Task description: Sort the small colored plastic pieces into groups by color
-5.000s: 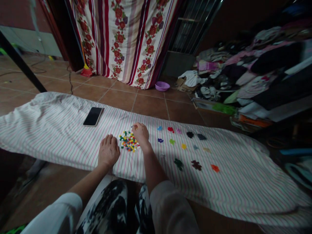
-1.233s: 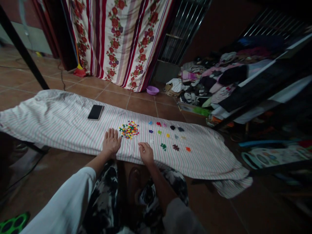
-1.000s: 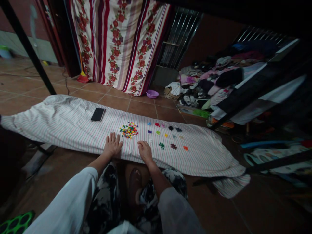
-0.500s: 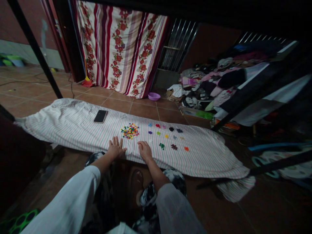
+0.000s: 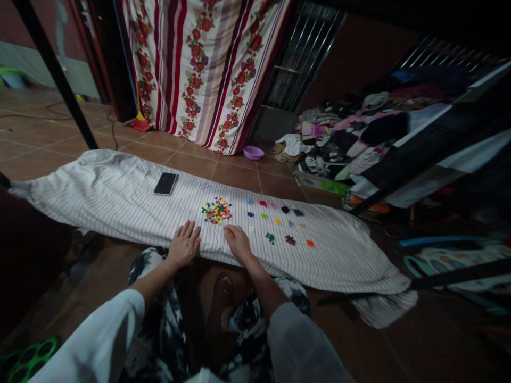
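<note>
A striped cloth (image 5: 120, 207) covers the low surface before me. On it lies a mixed heap of small colourful pieces (image 5: 216, 211). To its right are several small single-colour piles, among them a dark green one (image 5: 270, 238), a brown one (image 5: 290, 240) and an orange one (image 5: 310, 243). My left hand (image 5: 184, 243) rests flat on the cloth's near edge, left of the heap, holding nothing. Just below the heap's right side is my right hand (image 5: 238, 242), its fingers pinched together; anything between them is too small to make out.
A phone (image 5: 166, 183) lies on the cloth at the left. Beyond are a floral curtain (image 5: 199, 69), a purple basin (image 5: 253, 153) and a heap of clothes (image 5: 343, 133). Dark metal bars (image 5: 56, 74) slant at both sides.
My left hand has shifted a little left and its spread fingers have come closer together. My right hand stays pinched near the heap. The view has tilted slightly.
</note>
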### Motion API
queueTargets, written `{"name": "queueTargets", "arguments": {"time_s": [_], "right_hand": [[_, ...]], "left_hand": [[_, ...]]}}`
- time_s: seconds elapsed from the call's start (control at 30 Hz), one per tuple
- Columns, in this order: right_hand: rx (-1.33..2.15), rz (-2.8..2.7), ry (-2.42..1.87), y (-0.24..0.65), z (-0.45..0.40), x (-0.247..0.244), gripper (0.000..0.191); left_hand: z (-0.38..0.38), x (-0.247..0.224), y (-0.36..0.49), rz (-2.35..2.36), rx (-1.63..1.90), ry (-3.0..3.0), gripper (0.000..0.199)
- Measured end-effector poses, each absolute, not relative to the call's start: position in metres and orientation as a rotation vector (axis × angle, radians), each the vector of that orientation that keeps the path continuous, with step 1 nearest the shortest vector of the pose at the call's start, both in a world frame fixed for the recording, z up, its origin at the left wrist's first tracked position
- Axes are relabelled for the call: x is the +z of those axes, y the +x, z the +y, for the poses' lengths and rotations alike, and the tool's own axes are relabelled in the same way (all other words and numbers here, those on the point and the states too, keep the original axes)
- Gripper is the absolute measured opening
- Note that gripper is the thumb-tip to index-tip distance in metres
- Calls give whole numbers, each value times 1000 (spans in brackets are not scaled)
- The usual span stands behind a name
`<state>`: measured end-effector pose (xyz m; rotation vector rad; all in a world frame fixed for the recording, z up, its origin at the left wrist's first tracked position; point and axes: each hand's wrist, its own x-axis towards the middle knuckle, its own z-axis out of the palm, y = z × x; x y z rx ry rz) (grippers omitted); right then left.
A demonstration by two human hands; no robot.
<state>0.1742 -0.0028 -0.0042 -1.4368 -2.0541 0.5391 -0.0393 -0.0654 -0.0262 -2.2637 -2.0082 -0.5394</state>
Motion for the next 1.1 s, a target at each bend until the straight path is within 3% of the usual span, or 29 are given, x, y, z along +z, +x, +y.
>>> {"name": "queueTargets", "arguments": {"time_s": [0.6, 1.1], "right_hand": [[329, -2105, -1688, 130, 15, -13, 32], [414, -2024, -1758, 127, 17, -6, 22]], "left_hand": [[-65, -33, -25, -2038, -631, -2191, 53], [-60, -34, -12, -2114, -695, -2074, 49]]}}
